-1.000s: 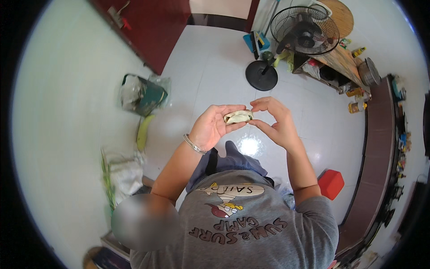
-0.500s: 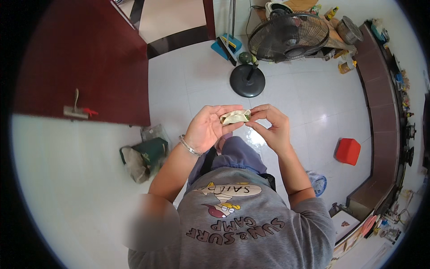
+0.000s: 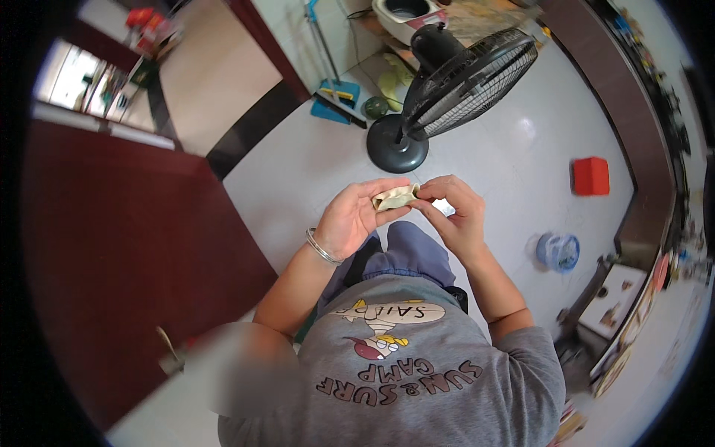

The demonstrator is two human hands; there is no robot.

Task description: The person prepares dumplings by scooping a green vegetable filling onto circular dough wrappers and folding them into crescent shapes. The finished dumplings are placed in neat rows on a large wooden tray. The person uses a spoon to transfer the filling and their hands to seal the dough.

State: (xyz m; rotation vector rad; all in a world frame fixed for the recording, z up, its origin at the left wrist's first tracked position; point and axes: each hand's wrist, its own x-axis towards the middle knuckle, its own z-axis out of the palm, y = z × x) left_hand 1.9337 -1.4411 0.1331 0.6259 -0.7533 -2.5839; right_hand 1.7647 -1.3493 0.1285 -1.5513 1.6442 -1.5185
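Observation:
A pale, folded dumpling (image 3: pixel 395 198) is held in the air in front of my body. It rests along the fingers of my left hand (image 3: pixel 348 217), whose palm is turned up and whose thumb lies along its near side. With thumb and forefinger, my right hand (image 3: pixel 456 211) pinches the dumpling's right end, which those fingers partly cover. Pleats show along its top edge, and the left end looks slightly gaping. A silver bracelet (image 3: pixel 323 247) circles my left wrist.
Ahead stands a black floor fan (image 3: pixel 469 86), with a blue dustpan (image 3: pixel 335 100) and a round green squash (image 3: pixel 375 107) beside it. A dark red door (image 3: pixel 134 231) is at left. On the right are a red bin (image 3: pixel 590 176) and a blue plastic tub (image 3: pixel 558 252).
The view has turned, so the fan, door and red bin appear elsewhere. Green filling showed at the dumpling's right end before; now my right fingers cover more of that end.

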